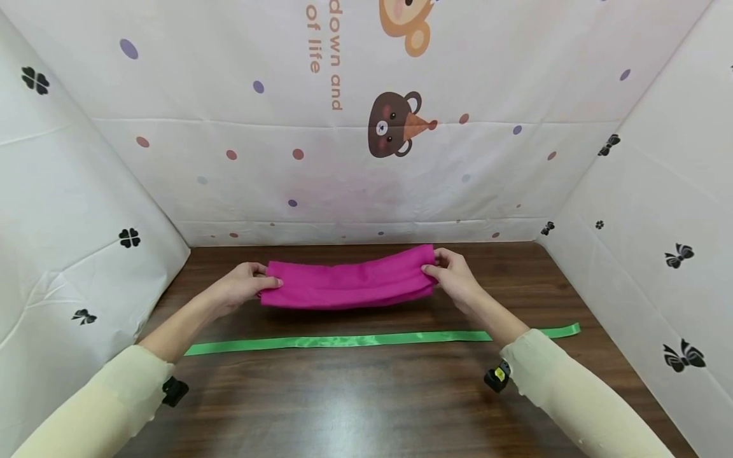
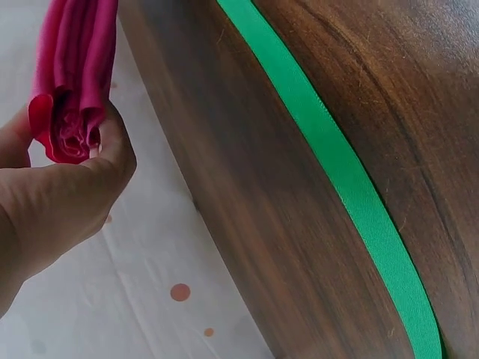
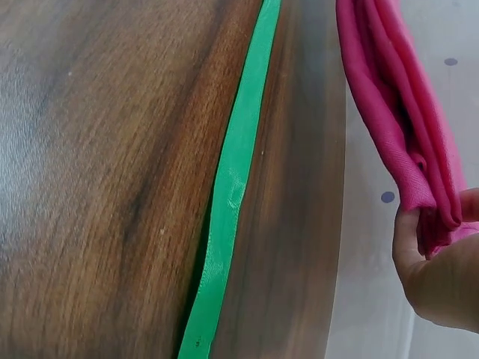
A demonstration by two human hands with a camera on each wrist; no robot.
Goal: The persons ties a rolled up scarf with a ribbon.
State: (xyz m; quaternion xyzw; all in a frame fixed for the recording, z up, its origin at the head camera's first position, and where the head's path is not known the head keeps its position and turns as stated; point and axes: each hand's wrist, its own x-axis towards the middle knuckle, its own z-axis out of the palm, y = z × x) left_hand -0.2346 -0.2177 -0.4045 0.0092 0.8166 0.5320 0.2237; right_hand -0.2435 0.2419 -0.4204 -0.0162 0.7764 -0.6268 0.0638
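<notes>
A magenta cloth [image 1: 349,280], folded into a long band of several layers, is stretched between both hands near the back of the table. My left hand [image 1: 246,284] pinches its left end, thumb on the near face. At the other end my right hand [image 1: 455,273] grips the cloth, which sits slightly higher there. The middle sags a little. In the left wrist view the cloth's end [image 2: 71,131] shows rolled layers between thumb and fingers. The right wrist view shows the folds [image 3: 404,127] running into the right hand [image 3: 441,277].
A green ribbon [image 1: 343,341] lies lengthwise across the brown wooden table [image 1: 343,394], nearer than the cloth; the right forearm passes over its right part. White printed sheets form the back wall [image 1: 332,184] and both sides. Each forearm carries a small black camera [image 1: 497,376].
</notes>
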